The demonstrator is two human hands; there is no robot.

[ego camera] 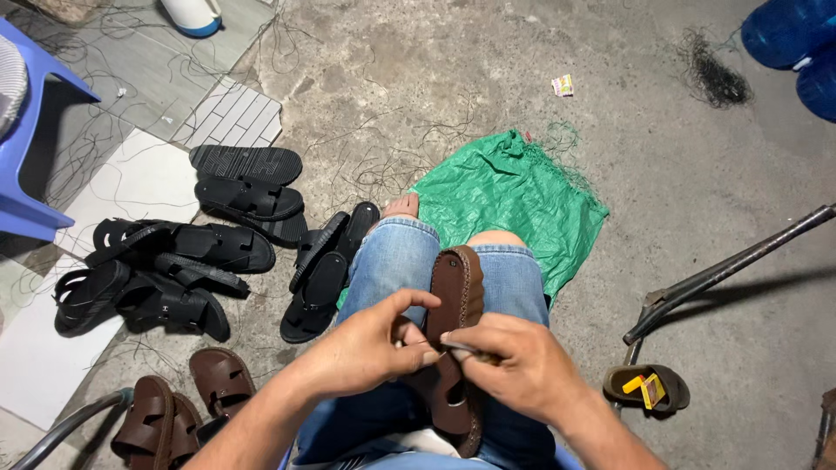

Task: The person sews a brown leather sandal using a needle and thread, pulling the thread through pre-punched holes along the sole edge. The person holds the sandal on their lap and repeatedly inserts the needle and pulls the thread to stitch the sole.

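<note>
Nearest the camera, the left hand (370, 344) and the right hand (514, 365) meet over one brown sandal (457, 296) that lies lengthwise along the person's lap, on the blue jeans (396, 261), toe end pointing away. The left hand's grip is pinched together, thumb against fingertips, at the sandal's strap; the right hand's grip is closed on a thin tool whose kind cannot be told, its tip at the same spot. Low on the left, on the floor (418, 78), lie three more brown sandals (187, 409) in a close cluster. On the right, just beside the leg of a dark metal frame (723, 270), sits one olive sandal (649, 387) with small yellow objects resting in it. Farther on the left is a heap of black sandals (200, 244), about nine as far as the overlap lets them be counted, two of them just beside the left knee. Beyond the knees one green woven sack (514, 200) is spread on the floor. At the far right stand two blue water jugs (797, 39), and at the far left edge one blue plastic chair (35, 148).
</note>
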